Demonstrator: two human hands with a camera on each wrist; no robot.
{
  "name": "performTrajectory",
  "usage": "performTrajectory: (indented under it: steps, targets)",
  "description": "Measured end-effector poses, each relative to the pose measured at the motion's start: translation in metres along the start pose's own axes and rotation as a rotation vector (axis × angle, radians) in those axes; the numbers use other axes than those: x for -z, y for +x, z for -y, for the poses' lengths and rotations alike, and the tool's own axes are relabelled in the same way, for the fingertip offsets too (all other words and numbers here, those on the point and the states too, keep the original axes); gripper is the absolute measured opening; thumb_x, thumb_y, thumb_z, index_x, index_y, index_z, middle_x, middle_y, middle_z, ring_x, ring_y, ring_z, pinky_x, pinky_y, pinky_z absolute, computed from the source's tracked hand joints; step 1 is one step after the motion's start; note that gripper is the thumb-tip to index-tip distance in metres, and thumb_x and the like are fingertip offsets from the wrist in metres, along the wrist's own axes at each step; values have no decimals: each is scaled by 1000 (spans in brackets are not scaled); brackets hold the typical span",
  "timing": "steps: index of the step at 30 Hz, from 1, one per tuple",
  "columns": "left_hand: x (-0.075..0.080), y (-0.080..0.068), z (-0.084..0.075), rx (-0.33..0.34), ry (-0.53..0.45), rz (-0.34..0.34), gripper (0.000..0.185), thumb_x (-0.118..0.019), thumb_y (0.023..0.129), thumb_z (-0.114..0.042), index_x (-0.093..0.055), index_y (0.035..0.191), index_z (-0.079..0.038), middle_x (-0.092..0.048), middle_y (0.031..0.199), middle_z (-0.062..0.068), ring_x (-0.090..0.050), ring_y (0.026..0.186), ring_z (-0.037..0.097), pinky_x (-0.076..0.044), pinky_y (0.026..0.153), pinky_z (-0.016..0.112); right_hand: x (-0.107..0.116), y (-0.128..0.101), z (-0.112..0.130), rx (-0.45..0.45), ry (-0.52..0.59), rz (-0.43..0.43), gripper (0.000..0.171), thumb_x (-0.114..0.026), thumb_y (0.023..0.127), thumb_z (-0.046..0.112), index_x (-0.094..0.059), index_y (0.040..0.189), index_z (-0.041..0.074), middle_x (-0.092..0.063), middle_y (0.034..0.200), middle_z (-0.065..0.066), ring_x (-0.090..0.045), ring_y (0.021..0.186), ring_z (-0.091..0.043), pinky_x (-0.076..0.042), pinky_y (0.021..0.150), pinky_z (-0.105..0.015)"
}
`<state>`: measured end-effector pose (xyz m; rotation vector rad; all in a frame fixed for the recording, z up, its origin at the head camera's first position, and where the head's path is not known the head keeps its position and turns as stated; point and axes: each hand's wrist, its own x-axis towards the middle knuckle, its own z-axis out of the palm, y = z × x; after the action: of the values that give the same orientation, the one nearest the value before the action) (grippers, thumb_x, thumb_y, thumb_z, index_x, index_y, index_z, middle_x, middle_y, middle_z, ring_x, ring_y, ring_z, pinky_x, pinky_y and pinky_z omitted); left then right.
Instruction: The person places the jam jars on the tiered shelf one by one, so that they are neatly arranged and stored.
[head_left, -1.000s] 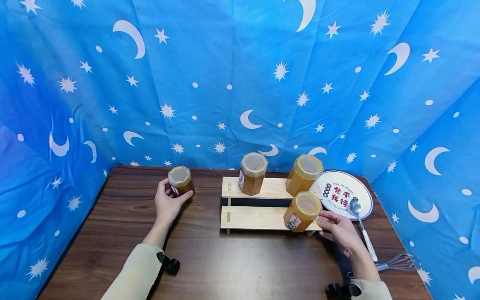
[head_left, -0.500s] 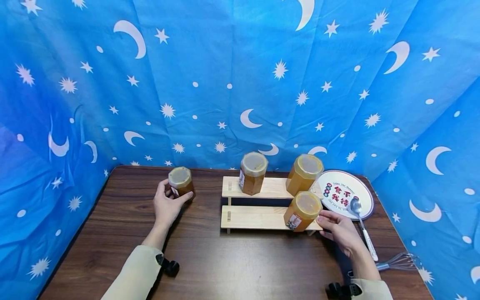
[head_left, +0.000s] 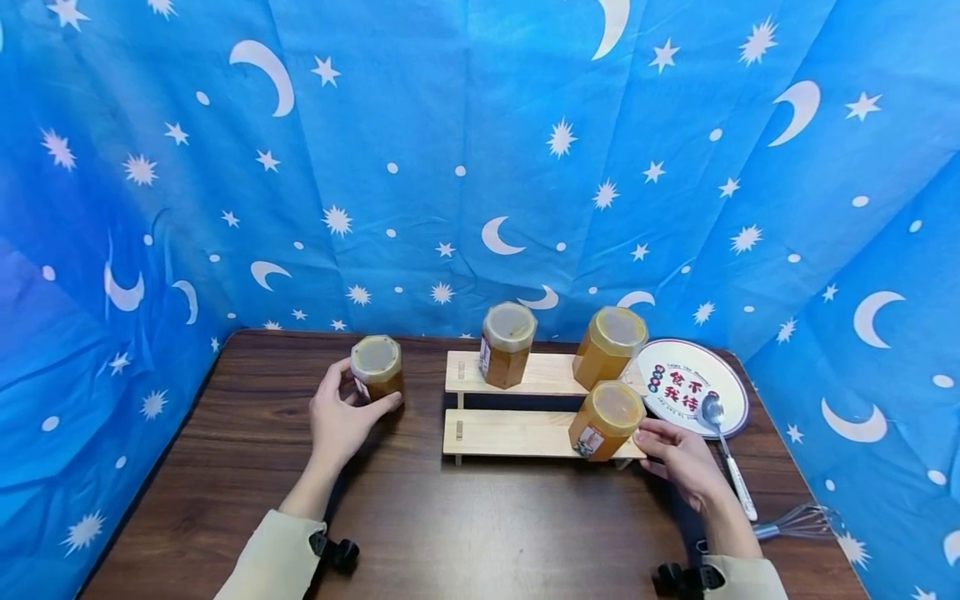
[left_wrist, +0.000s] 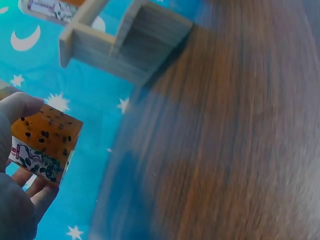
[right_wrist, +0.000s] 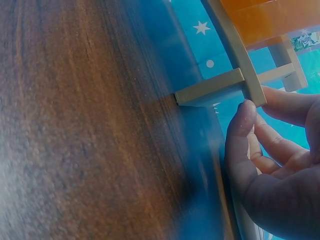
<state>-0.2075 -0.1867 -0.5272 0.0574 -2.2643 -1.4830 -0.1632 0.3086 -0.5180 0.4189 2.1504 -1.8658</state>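
Note:
My left hand (head_left: 339, 417) grips an eight-sided jar (head_left: 378, 371) with a pale lid, left of a two-step wooden shelf rack (head_left: 513, 433). Close up in the left wrist view, that jar (left_wrist: 50, 132) shows amber contents with dark seeds and a printed label; thumb and fingers lie on opposite sides. My right hand (head_left: 684, 465) pinches the right end of the rack's lower step, thumb and forefinger on the board (right_wrist: 255, 92) in the right wrist view. On the upper step stand a brownish jar (head_left: 507, 346) and a yellow jar (head_left: 610, 346); an orange jar (head_left: 606, 421) stands on the lower step's right.
Right of the rack lies a white oval plate (head_left: 686, 362) with red lettering. A spoon (head_left: 731, 467) leans with its bowl on the plate. A whisk (head_left: 798, 523) lies by the right forearm. Blue star-printed cloth (head_left: 420, 208) hangs around the brown wooden table (head_left: 480, 525).
My left hand has carried the seeded jar a short way right, toward the rack. The right hand keeps its hold on the lower step, and the rack and its jars stay put.

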Motion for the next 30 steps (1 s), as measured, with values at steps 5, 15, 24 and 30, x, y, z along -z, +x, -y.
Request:
performTrajectory:
  steps: [5, 15, 24, 30]
  targets:
    - [0, -9, -16, -22, -2, 14, 76, -100, 69, -24, -61, 134, -13, -63, 126, 5, -60, 118, 22, -57, 94, 47, 0, 0, 0, 6, 5, 3, 57, -65, 104, 15, -41, 148, -12, -68, 106, 2, -64, 95, -8, -60, 84, -31]
    - [-5, -28, -48, -137, -26, 70, 75, -102, 65, -25, -65, 130, -21, -66, 121, -2, -63, 113, 17, -60, 88, 38, 0, 0, 1, 5, 1, 1, 57, -65, 104, 16, -42, 148, -12, -68, 106, 2, -64, 95, -8, -60, 84, -31]
    - [-24, -43, -66, -193, -137, 140, 75, -102, 66, -20, -65, 131, -23, -66, 120, -2, -67, 108, 15, -59, 87, 30, 1, 0, 1, 7, -6, 1, 58, -65, 104, 17, -42, 148, -12, -68, 107, 2, -64, 97, -8, -60, 84, -31]
    - [-41, -51, -74, -199, -154, 168, 76, -102, 63, -17, -65, 130, -19, -66, 120, -1, -68, 108, 18, -60, 86, 31, 1, 0, 0, -4, -15, -1, 59, -66, 104, 18, -41, 150, -11, -68, 108, 2, -64, 98, -9, -60, 85, -32]
